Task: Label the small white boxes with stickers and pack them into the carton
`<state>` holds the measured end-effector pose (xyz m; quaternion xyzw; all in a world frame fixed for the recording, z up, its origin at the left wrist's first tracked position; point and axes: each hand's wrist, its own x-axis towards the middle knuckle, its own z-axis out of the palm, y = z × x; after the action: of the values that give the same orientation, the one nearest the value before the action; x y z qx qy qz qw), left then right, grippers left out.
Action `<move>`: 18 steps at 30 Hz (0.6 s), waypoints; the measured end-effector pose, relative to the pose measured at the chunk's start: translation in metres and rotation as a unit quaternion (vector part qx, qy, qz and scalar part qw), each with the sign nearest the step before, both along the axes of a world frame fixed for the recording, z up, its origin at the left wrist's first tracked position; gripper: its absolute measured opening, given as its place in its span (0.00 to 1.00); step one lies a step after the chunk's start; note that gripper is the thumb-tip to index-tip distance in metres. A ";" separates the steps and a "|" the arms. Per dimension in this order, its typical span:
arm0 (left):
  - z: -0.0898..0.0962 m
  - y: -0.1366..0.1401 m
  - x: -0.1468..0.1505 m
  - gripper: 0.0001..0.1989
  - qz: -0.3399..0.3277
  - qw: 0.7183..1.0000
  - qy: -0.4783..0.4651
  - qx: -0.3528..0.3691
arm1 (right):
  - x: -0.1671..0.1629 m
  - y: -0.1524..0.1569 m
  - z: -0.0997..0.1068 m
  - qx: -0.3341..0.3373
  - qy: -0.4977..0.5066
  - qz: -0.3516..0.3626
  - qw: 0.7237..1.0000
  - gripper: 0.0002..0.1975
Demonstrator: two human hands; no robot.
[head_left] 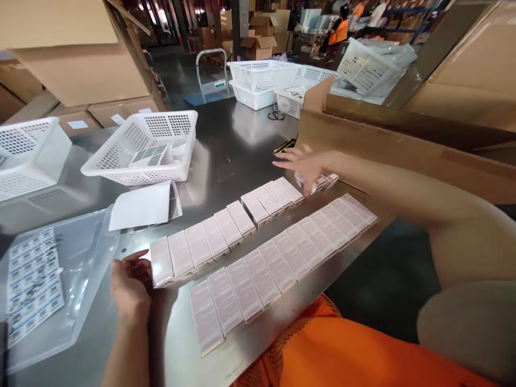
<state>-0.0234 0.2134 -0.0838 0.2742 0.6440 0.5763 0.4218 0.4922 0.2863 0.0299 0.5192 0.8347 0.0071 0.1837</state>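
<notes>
Two rows of small pale pink boxes lie side by side on the metal table. At the left end of the back row (201, 242), my left hand (131, 285) rests against the last box, its fingers apart and partly hidden behind it. A small gap splits this row near its middle. The front row (282, 258) runs unbroken closer to my body. My right hand (304, 164) is stretched out with spread fingers over a couple of loose boxes (321, 184) past the back row's right end. Whether it touches them is hard to tell.
A yellow-black cutter (284, 145) lies beyond my right hand, by an open carton (363, 126). White baskets (161, 174) stand left and at the back, near scissors (276, 114). Papers (141, 207) and a plastic bag with label sheets (80, 317) lie left.
</notes>
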 end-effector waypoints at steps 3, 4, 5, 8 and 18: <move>0.001 0.000 0.002 0.24 -0.008 1.000 0.000 0.002 | 0.024 -0.007 0.003 -0.031 -0.067 -0.052 0.996 0.59; 0.001 0.000 0.003 0.24 -0.008 1.000 0.001 0.000 | 0.027 -0.012 0.003 -0.037 -0.089 -0.053 0.994 0.54; 0.001 0.000 0.003 0.24 -0.009 1.000 0.003 0.000 | 0.026 -0.018 0.002 -0.039 -0.105 -0.051 0.992 0.49; 0.002 -0.001 0.004 0.23 -0.009 1.000 0.007 0.008 | 0.007 -0.027 0.002 -0.032 -0.107 -0.040 0.993 0.47; -0.006 -0.001 -0.001 0.22 -0.015 0.999 0.019 0.022 | 0.022 -0.012 0.002 -0.076 -0.093 -0.064 0.991 0.65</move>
<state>-0.0244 0.2128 -0.0897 0.3039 0.6347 0.5785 0.4125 0.5146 0.2743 0.0320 0.5534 0.7768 -0.0199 0.2999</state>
